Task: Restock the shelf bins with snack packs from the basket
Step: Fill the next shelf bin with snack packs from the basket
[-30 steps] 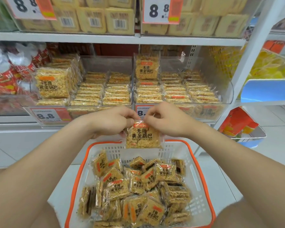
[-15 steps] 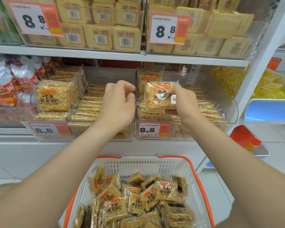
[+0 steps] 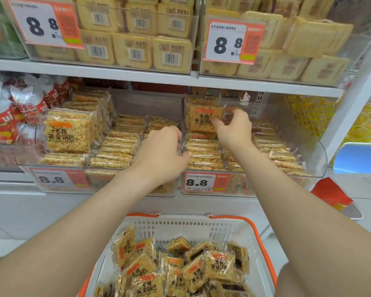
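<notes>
Both forearms are shown bare to the frame edge. The left hand (image 3: 159,154) and right hand (image 3: 234,130) are likewise uncovered.

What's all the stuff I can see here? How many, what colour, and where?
basket: one, white with orange rim, bottom centre
snack packs: many, golden, heaped in the basket
left bin: one, clear, middle shelf, packs stacked inside
right bin: one, clear, beside it, packs stacked inside
upright pack: one, golden, left side of right bin
price tags: four, white and orange, on bin fronts
pale packs: many, pale yellow, top shelf
bags: several, red and white, far left
left grip: one bare hand, fingers curled at the wall between the bins
right grip: one bare hand, pinching the upright pack
</notes>
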